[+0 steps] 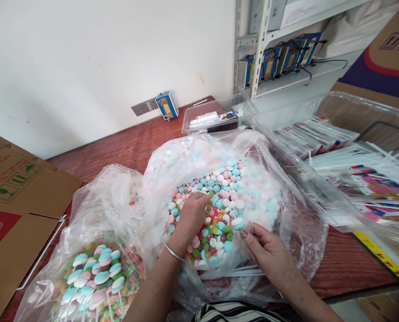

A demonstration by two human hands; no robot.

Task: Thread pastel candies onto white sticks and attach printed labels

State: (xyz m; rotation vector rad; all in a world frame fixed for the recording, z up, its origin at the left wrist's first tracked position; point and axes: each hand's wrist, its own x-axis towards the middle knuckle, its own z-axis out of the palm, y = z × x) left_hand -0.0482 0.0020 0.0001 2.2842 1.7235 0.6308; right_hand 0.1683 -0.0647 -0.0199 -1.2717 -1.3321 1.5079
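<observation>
R hand (266,250) pinching lollipop (238,223), stick toward wearer

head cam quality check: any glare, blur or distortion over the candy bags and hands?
Head view: even, soft light with faint shadows; white sheen on the clear plastic bag hazes the lollipops behind its folds. Left hand and right hand are fairly sharp. Wide-angle bending shows at the shelf and tilted table; the wrappers tray at right is soft.
</observation>
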